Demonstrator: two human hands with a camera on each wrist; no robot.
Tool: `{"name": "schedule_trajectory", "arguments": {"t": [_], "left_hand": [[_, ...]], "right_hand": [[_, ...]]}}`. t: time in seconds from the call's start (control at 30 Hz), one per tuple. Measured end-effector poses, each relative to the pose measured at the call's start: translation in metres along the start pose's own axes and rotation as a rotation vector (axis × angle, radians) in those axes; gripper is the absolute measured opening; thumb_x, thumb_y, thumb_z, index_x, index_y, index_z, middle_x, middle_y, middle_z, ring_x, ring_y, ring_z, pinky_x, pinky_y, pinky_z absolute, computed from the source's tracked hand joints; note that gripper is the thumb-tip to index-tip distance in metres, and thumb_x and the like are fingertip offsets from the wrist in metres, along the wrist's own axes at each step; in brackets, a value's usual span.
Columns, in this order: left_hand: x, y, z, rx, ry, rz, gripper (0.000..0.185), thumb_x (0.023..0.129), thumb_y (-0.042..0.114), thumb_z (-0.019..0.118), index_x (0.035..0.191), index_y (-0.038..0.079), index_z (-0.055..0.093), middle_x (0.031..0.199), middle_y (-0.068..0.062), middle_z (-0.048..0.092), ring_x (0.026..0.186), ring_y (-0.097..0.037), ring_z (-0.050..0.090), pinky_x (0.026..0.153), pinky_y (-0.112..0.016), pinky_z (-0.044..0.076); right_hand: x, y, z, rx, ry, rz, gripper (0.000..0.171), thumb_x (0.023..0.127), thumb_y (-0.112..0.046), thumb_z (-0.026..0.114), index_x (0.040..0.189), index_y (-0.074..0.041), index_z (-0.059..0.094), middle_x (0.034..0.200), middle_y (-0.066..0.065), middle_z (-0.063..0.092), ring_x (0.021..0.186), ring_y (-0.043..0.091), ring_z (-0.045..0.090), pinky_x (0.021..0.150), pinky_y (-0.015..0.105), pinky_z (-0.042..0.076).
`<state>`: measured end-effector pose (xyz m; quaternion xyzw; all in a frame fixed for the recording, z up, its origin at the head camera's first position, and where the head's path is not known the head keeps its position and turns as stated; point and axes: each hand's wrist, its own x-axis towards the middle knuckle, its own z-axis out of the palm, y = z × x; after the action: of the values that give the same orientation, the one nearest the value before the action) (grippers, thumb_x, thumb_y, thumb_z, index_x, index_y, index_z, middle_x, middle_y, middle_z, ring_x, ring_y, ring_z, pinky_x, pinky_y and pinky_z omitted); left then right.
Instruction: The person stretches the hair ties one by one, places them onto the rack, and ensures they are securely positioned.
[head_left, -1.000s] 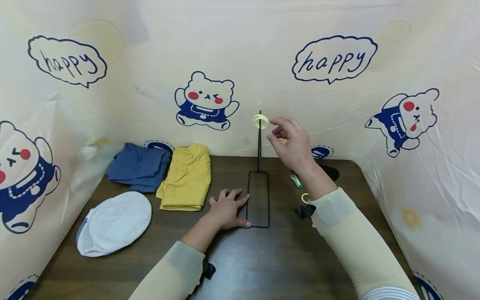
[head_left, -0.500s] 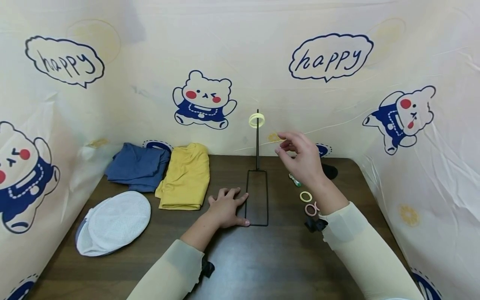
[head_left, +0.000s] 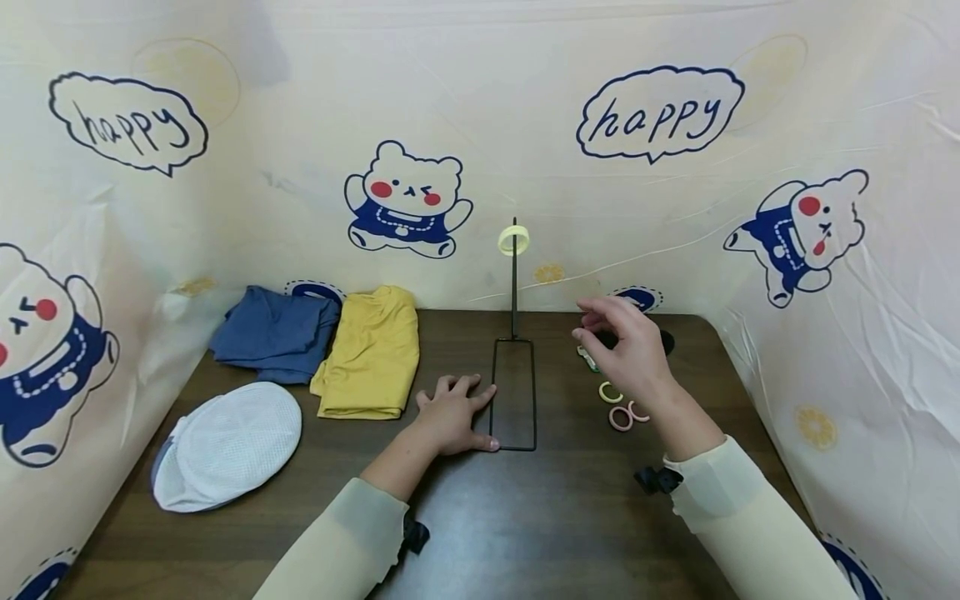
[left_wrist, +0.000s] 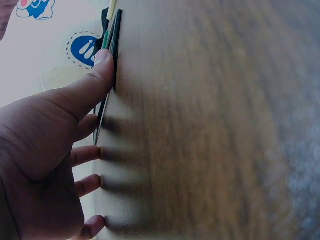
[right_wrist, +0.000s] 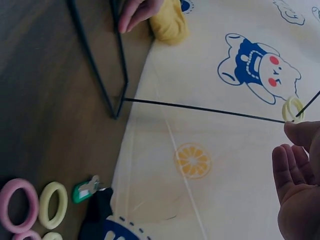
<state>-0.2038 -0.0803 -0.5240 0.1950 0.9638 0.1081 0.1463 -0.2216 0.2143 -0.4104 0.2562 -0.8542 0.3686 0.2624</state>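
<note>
A thin black wire stand (head_left: 514,283) rises from a rectangular wire base (head_left: 495,406) on the dark wooden table. A pale yellow ring (head_left: 513,240) hangs at its top; the right wrist view shows the same ring (right_wrist: 292,109). My left hand (head_left: 457,414) lies flat on the table with its thumb against the base's left side (left_wrist: 114,60). My right hand (head_left: 622,342) hovers with relaxed fingers and holds nothing. It is just above a yellow ring (head_left: 610,392) and a pink ring (head_left: 620,418) lying on the table.
A small green clip (head_left: 587,358) and a black item (head_left: 663,342) lie behind the loose rings. A folded yellow cloth (head_left: 371,354), a blue cloth (head_left: 273,333) and a white mesh cap (head_left: 228,446) are at the left. Printed sheeting (head_left: 675,208) walls the table in.
My right hand has come down and to the right, from beside the ring on the stand's top to just over the loose rings. The left hand has stayed put.
</note>
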Motion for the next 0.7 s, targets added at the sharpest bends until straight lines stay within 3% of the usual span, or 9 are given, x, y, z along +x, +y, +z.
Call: {"name": "schedule_trajectory", "arguments": {"t": [0.4,0.7], "left_hand": [[0.000,0.001,0.000,0.009,0.002,0.001,0.099,0.079,0.074,0.074,0.162,0.037,0.036,0.169,-0.003,0.027,0.149,-0.042,0.023,0.102,-0.075,0.025],[-0.001,0.001,-0.002,-0.006,-0.002,-0.002,0.099,0.079,0.073,0.074,0.163,0.036,0.035,0.169,-0.003,0.026,0.149,-0.042,0.022,0.103,-0.075,0.025]], "right_hand": [[-0.033,0.021,-0.014,0.002,-0.008,0.034,0.040,0.082,0.006,0.084,0.119,-0.006,0.074,0.109,0.007,0.072,0.093,0.019,0.069,0.086,0.016,0.051],[-0.057,0.044,-0.024,-0.081,-0.075,0.096,0.040,0.083,0.008,0.080,0.120,-0.007,0.074,0.110,0.003,0.072,0.094,0.018,0.067,0.086,0.011,0.046]]}}
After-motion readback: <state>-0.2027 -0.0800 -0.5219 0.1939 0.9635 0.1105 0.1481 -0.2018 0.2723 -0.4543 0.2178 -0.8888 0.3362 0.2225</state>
